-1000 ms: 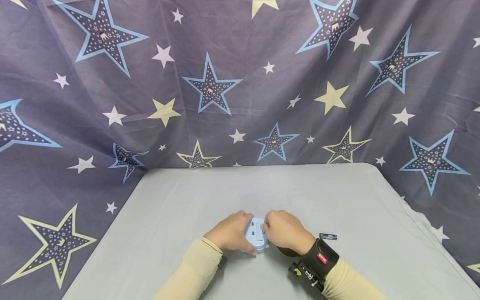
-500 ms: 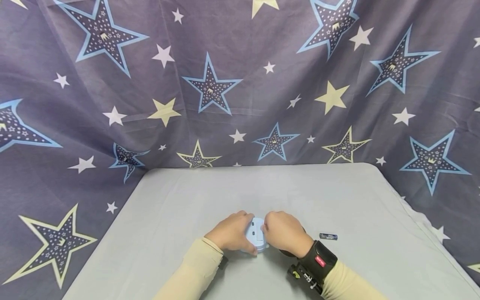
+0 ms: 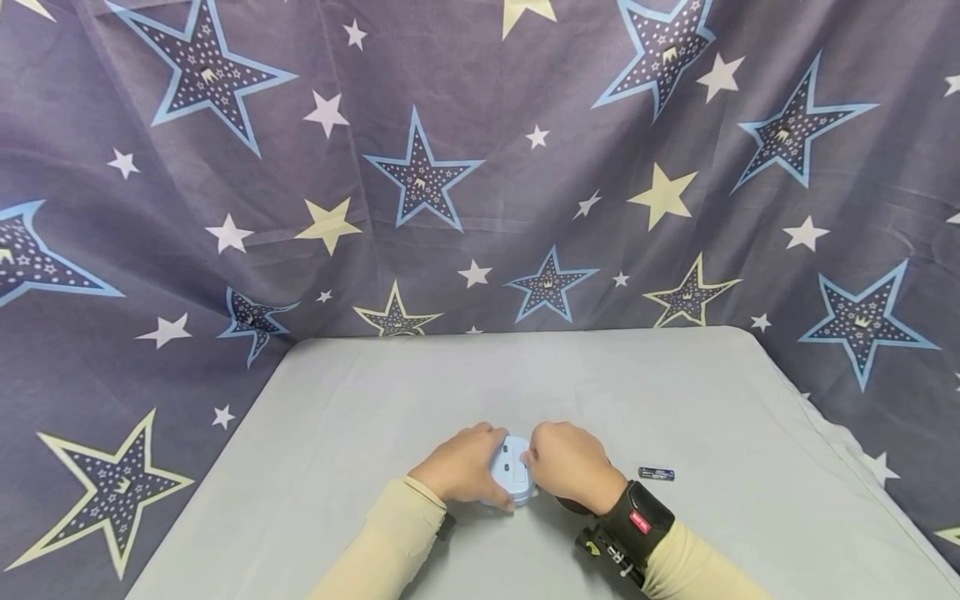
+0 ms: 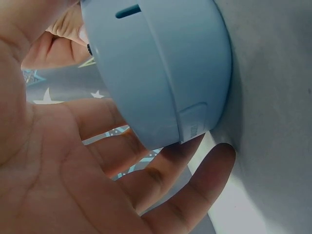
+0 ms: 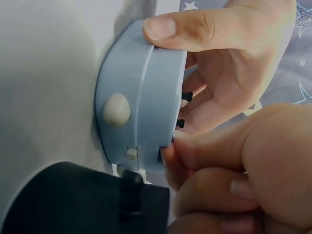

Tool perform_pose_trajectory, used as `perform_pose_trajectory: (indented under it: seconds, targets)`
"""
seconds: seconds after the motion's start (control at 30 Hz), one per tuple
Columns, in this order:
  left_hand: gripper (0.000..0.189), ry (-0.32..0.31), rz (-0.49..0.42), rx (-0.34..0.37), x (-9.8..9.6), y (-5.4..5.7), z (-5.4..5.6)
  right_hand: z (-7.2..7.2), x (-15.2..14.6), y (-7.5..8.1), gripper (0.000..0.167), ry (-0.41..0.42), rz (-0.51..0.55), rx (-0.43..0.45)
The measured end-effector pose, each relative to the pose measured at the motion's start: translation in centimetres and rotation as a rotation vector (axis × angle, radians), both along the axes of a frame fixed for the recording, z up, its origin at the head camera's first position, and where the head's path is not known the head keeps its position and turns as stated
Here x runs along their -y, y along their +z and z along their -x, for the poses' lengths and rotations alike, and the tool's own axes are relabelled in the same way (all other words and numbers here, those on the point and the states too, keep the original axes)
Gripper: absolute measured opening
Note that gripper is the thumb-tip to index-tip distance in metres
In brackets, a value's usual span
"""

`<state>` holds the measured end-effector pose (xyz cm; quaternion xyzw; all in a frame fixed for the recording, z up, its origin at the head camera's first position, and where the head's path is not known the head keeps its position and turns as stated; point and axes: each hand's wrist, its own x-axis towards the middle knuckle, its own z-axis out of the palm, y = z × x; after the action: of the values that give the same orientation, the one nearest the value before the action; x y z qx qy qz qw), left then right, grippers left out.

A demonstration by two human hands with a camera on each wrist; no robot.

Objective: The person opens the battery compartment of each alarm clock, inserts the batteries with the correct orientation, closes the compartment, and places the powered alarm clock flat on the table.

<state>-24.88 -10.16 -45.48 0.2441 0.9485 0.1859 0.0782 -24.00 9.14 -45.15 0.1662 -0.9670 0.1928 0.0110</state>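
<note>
A light-blue round alarm clock lies on the table with its back up, showing two small black knobs. My left hand grips its left side, thumb on the near edge and fingers round the far edge. In the left wrist view the outer fingers spread beneath the rim. My right hand has its fingers curled, with thumb and forefinger pinching at the battery cover on the clock's back. A dark notch shows beside those fingertips in the right wrist view, where a pale rounded foot also shows.
A dark blue battery lies on the pale table, to the right of the right hand. A black strap with a camera mount is on the right wrist. A star-patterned curtain hangs behind the table.
The right wrist has turned slightly, and the right fingers have shifted a little at the battery cover. The left hand and clock stay in place.
</note>
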Motion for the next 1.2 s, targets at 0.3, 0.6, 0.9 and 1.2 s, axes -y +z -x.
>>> perform_pose_trajectory:
  seconds: [0.3, 0.6, 0.9, 1.2]
  targets:
    - [0.099, -0.007, 0.000, -0.010, 0.0, 0.1, 0.0, 0.0, 0.0, 0.1, 0.019, 0.010, 0.001, -0.001]
    - [0.095, -0.016, 0.009, -0.012, 0.0, 0.0, 0.1, 0.2, -0.1, -0.2, 0.018, 0.012, -0.006, 0.000]
    - [0.097, -0.016, 0.001, -0.003, 0.0, 0.0, 0.0, 0.4, -0.2, -0.2, 0.017, 0.018, -0.002, 0.014]
    - [0.097, -0.015, 0.000, -0.006, 0.0, 0.1, 0.0, 1.2, -1.1, -0.4, 0.034, -0.018, -0.008, 0.021]
